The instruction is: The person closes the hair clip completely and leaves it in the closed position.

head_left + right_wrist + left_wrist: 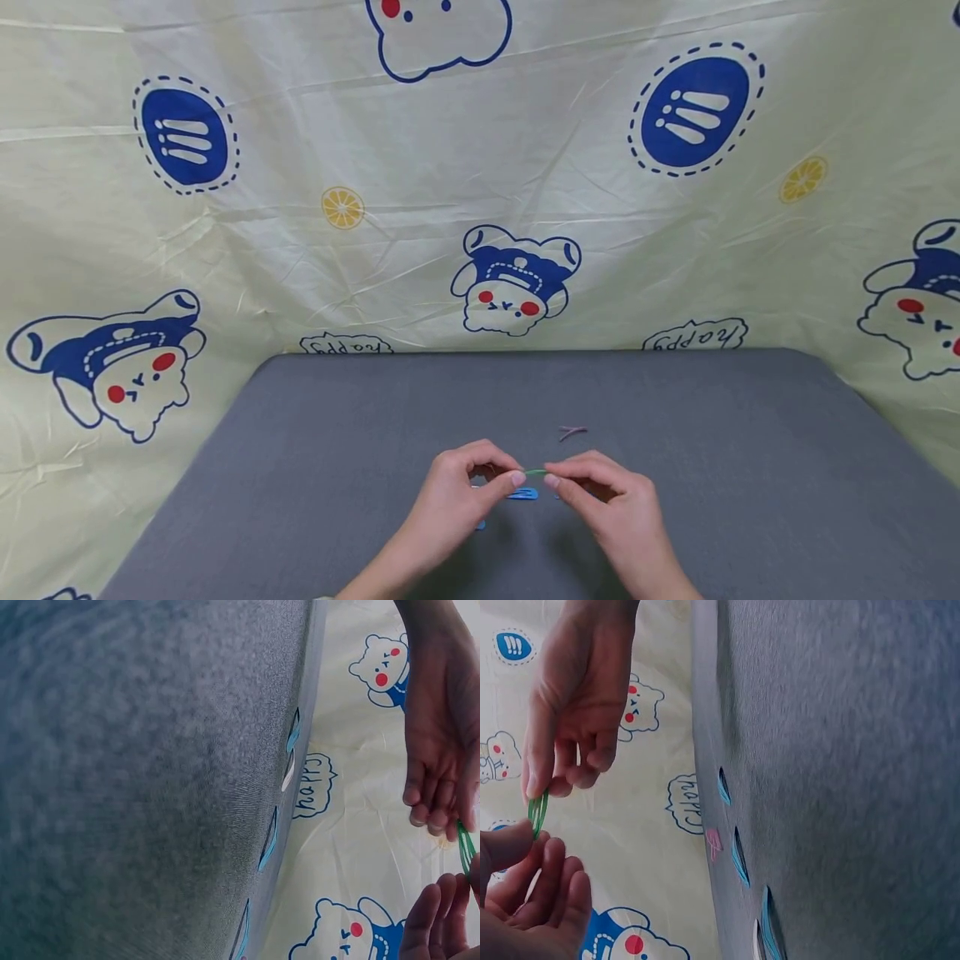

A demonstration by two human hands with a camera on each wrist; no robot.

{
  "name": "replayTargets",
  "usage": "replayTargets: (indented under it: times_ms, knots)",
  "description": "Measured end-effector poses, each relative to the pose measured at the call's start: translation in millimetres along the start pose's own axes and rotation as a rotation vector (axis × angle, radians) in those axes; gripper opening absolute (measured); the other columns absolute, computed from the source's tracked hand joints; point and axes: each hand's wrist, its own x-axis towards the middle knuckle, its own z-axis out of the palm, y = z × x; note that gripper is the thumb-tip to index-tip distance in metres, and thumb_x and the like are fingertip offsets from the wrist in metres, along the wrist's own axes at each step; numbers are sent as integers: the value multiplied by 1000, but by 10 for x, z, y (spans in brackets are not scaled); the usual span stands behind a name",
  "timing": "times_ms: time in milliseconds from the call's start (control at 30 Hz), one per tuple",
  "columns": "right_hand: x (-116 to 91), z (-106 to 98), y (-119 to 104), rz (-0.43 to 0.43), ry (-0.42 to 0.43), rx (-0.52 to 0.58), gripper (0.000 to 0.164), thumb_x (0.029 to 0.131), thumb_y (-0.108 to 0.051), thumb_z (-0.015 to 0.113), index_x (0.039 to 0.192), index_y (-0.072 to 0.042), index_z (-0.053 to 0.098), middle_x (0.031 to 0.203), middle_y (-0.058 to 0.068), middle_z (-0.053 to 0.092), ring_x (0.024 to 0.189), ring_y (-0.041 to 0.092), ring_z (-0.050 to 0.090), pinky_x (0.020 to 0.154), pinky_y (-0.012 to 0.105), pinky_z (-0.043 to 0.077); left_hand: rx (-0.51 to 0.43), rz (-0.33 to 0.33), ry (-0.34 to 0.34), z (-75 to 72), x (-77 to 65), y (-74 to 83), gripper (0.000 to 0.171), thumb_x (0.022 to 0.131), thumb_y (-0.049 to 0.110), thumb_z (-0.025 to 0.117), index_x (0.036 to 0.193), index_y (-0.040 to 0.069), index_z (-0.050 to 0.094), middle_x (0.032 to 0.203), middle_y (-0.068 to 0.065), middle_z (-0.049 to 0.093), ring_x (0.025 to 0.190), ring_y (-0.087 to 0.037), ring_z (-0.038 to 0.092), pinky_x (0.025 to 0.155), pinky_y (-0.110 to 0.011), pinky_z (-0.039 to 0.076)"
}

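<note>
Between my two hands, above the table, is a green snap hair clip (535,472). My left hand (457,497) pinches one end between thumb and fingers, while my right hand (621,506) pinches the other end. The left wrist view shows the green clip (538,814) slim and slotted, with its ends covered by fingertips. Below the hands a blue snap hair clip (523,493) lies on the table. Another blue clip (481,525) is mostly hidden by my left hand. A pinkish-purple clip (573,432) lies beyond my hands with its two arms spread apart.
The grey table (337,433) extends to a far edge against a cream patterned cloth (420,167). In the right wrist view, a white clip (288,772) lies among several blue clips, one being a blue clip (268,844) near the middle.
</note>
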Motion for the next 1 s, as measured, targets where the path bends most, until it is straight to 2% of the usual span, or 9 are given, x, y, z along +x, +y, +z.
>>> replayTargets:
  times_ms: [133, 367, 500, 667, 833, 1000]
  knots:
    - [10, -20, 27, -5, -24, 41, 15, 84, -4, 76, 99, -6, 77, 94, 14, 69, 81, 21, 65, 71, 29, 55, -12, -67, -59, -22, 6, -1, 7, 91, 23, 73, 91, 17, 74, 86, 2, 67, 67, -15, 60, 47, -21, 42]
    - [33, -41, 70, -64, -32, 30, 14, 85, -1, 74, 99, -3, 76, 95, 17, 69, 80, 19, 65, 71, 29, 55, -120, -151, -100, -20, 37, -21, 9, 90, 23, 73, 90, 14, 74, 81, 1, 69, 58, -7, 47, 48, -19, 36]
    - [34, -47, 55, -58, -49, 15, 16, 86, -3, 74, 101, -6, 77, 98, 13, 70, 85, 21, 66, 74, 29, 55, -144, -165, -104, -28, 47, -39, 10, 90, 22, 74, 90, 12, 74, 81, 1, 70, 66, -12, 55, 53, -19, 38]
    - [35, -49, 28, -29, -70, -4, 17, 87, -10, 75, 104, -11, 77, 101, 8, 70, 91, 22, 66, 77, 30, 55, -135, -142, -92, -39, 55, -52, 10, 89, 18, 74, 93, 9, 73, 86, -2, 70, 77, -20, 65, 66, -23, 47]
    - [39, -36, 37, 2, -67, -68, 18, 85, -17, 77, 103, -17, 76, 99, 1, 70, 88, 20, 66, 78, 30, 55, -4, -82, -58, -32, 44, -79, 3, 90, 14, 73, 93, 15, 72, 87, 6, 67, 83, -13, 65, 76, -30, 51]
    - [45, -27, 50, 15, -48, -178, 19, 84, -18, 78, 101, -24, 75, 95, -7, 69, 84, 15, 66, 76, 29, 55, 113, 27, -24, -14, 38, -130, 8, 89, 11, 74, 91, 18, 72, 85, 12, 63, 81, -7, 61, 74, -31, 52]
